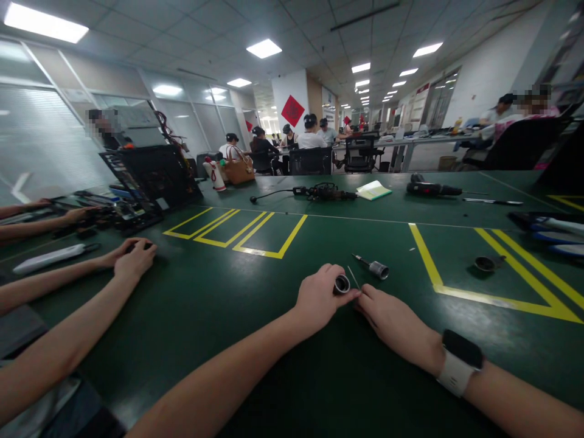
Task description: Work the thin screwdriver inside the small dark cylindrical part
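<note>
My left hand [317, 298] is closed around a hollow dark metal cylinder [342, 285], whose round open end faces up and toward me. With fingers pinched, my right hand [387, 316] meets the left fingertips just right of the cylinder. A thin straight metal rod [353, 277] rises from where the fingertips meet, and the right fingers appear to grip its lower end. Beyond both hands, a small part with a shaft and a silvery cylindrical end [378, 269] lies on the green table [255, 304]. Farther right, a small round metal cup [485, 263] rests inside a yellow tape outline.
A power tool [431, 187], a notepad [375, 190] and a cabled dark device [326, 192] lie toward the back. A co-worker's hands [134, 255] hold a dark object at left, near a white elongated device [50, 258]. Dark equipment [152, 176] stands behind them.
</note>
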### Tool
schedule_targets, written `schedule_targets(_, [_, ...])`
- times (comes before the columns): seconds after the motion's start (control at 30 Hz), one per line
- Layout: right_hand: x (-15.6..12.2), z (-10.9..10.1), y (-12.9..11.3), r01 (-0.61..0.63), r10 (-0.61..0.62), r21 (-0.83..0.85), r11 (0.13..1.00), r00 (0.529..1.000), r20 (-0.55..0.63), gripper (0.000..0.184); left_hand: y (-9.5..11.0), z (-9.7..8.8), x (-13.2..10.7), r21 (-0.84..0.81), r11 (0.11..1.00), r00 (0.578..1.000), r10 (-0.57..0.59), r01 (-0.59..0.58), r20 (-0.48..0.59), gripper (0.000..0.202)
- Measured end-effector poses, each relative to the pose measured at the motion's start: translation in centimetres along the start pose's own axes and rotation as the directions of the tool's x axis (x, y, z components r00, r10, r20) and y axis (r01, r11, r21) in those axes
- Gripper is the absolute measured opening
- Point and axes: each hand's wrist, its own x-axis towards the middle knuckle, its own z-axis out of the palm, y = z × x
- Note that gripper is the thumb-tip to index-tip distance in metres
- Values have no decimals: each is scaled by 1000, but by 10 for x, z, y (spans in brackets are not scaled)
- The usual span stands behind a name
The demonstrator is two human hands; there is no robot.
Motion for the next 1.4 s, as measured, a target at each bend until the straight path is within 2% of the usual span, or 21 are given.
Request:
schedule_targets(0.13, [-31, -7, 2, -37, 37, -7, 999, 999, -5, 21, 14, 0, -10, -54, 994, 981, 106, -99, 162, 29])
schedule_targets(0.2, [-50, -10, 8, -58, 58, -11, 998, 998, -4, 22, 24, 3, -17, -95, 981, 945, 190, -171, 267, 30])
schedule_targets(0.3, [-73, -15, 25, -109, 108, -22, 994, 993, -38, 21, 40, 10, -25, -105, 946, 863, 323, -307, 387, 31])
schedule_targets(0.4, [-88, -22, 52, -151, 150, -52, 987, 988, -19, 16, 55, 19, -28, -106, 905, 791, 413, -412, 452, 31])
schedule_targets(0.53, [-95, -36, 87, -208, 201, -98, 973, 976, -82, 16, 74, 35, -15, -129, 862, 716, 483, -491, 503, 35])
schedule_targets(0.6, [-94, -42, 98, -241, 230, -123, 963, 968, -99, 16, 82, 45, -2, -118, 851, 711, 496, -511, 498, 34])
schedule_targets(0.7, [-93, -46, 106, -290, 266, -148, 945, 950, -161, 19, 92, 62, 21, -142, 865, 745, 488, -480, 454, 43])
schedule_targets(0.8, [-95, -45, 109, -311, 270, -152, 938, 932, -242, 19, 101, 80, 42, -146, 858, 766, 507, -493, 394, 37])
schedule_targets(0.97, [-101, -43, 113, -350, 293, -172, 921, 912, -287, 22, 114, 100, 57, -193, 824, 751, 566, -533, 340, 40])
schedule_targets(1.07, [-101, -44, 113, -363, 305, -169, 916, 906, -294, 23, 112, 95, 56, -230, 816, 757, 578, -530, 305, 53])
schedule_targets(1.17, [-101, -47, 112, -399, 349, -154, 904, 896, -276, 21, 98, 77, 55, -175, 826, 789, 564, -536, 243, 62])
schedule_targets(1.27, [-100, -56, 111, -418, 387, -102, 903, 892, -232, 17, 74, 59, 59, -41, 881, 871, 471, -471, 138, 61])
schedule_targets(1.33, [-100, -67, 109, -436, 398, -112, 893, 881, -257, 18, 58, 52, 64, 37, 921, 915, 378, -387, 141, 61])
schedule_targets(1.4, [-100, -78, 105, -449, 388, -160, 879, 870, -305, 18, 45, 48, 67, 69, 947, 938, 297, -313, 182, 53])
